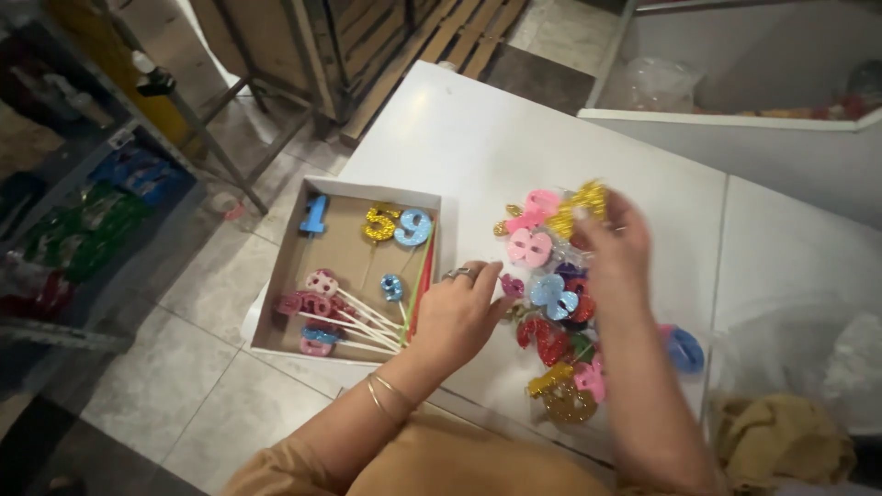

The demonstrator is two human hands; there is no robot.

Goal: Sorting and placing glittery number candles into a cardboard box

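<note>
Head view: right hand pinches a gold glitter number atop the pile; left hand loose, empty, btwn pile & box.

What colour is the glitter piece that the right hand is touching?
Gold glitter piece, under the right hand; the head view, the only one, shows it.

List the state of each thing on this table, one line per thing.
Cardboard box: open, holds glitter number picks.
Number picks in box: lying flat, sticks overlapping.
Pile of glitter numbers: loose on white table.
Left hand: resting beside box.
Right hand: over pile, blurred.
</note>
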